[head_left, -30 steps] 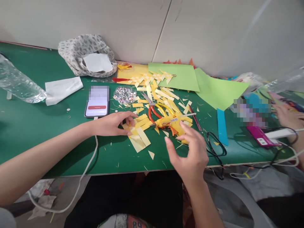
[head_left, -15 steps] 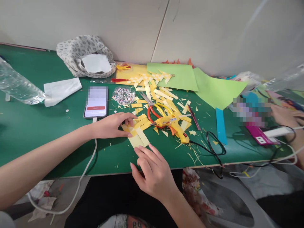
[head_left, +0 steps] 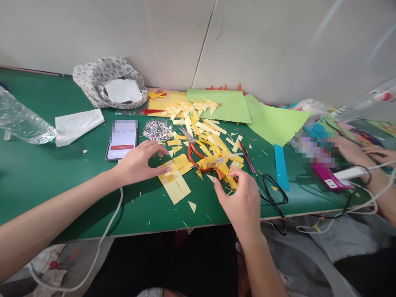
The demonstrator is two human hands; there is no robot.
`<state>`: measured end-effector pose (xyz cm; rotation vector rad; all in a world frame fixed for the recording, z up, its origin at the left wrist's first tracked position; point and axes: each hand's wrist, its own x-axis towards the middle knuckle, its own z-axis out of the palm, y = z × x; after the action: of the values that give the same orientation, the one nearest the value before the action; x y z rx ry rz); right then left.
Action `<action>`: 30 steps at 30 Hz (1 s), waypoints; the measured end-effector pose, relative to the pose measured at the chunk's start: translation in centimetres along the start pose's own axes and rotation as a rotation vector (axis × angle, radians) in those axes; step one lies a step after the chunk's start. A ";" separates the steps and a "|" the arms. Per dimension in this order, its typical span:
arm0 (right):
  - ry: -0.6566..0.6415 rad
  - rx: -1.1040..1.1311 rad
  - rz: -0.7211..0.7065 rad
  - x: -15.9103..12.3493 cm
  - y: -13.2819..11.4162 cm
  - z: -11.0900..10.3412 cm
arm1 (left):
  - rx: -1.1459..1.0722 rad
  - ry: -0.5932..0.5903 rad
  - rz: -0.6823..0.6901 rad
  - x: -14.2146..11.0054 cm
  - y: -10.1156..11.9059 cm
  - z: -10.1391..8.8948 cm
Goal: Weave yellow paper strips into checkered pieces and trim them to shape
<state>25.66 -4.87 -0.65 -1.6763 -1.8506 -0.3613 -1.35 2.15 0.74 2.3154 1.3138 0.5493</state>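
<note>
My left hand (head_left: pixel 140 163) rests over a piece of crossed yellow paper strips (head_left: pixel 176 185), its thumb on the upper left part and its fingers apart from the thumb. Around the handle of a yellow glue gun (head_left: pixel 221 165), my right hand (head_left: pixel 241 198) has thumb and fingers spread; the fingertips are at the handle, with a gap on the thumb side. Under the glue gun lie scissors (head_left: pixel 195 153) with red-orange and yellow handles. Many cut yellow strips (head_left: pixel 213 127) are scattered behind. A small cream paper triangle (head_left: pixel 192 206) sits near the table edge.
A phone (head_left: pixel 123 140) with a white cable lies left, near a round case of small beads (head_left: pixel 157 130). Green sheets (head_left: pixel 274 119), a blue strip (head_left: pixel 281 167), a patterned cloth bag (head_left: pixel 93 82) and a bottle (head_left: pixel 24 117) surround the work. Another person's hands (head_left: pixel 355 154) are at right.
My right hand has left the paper strips and moved right to the glue gun's handle. My left hand stays at the strips, its thumb now flatter on them. The small triangle is uncovered.
</note>
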 end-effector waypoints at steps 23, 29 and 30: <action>0.008 0.009 0.136 8.4 6.4 3.1 | -0.013 -0.110 -0.218 0.0 1.1 0.3; -0.008 -0.038 -0.002 8.2 6.1 4.1 | -0.012 -0.107 -0.166 -0.1 1.3 0.4; -0.004 -0.018 -0.039 7.9 5.3 3.7 | -0.019 -0.091 -0.141 -0.1 1.2 0.5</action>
<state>29.69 4.46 0.14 -1.6564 -1.8901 -0.3921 -0.29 1.42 0.96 2.1846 1.4086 0.4039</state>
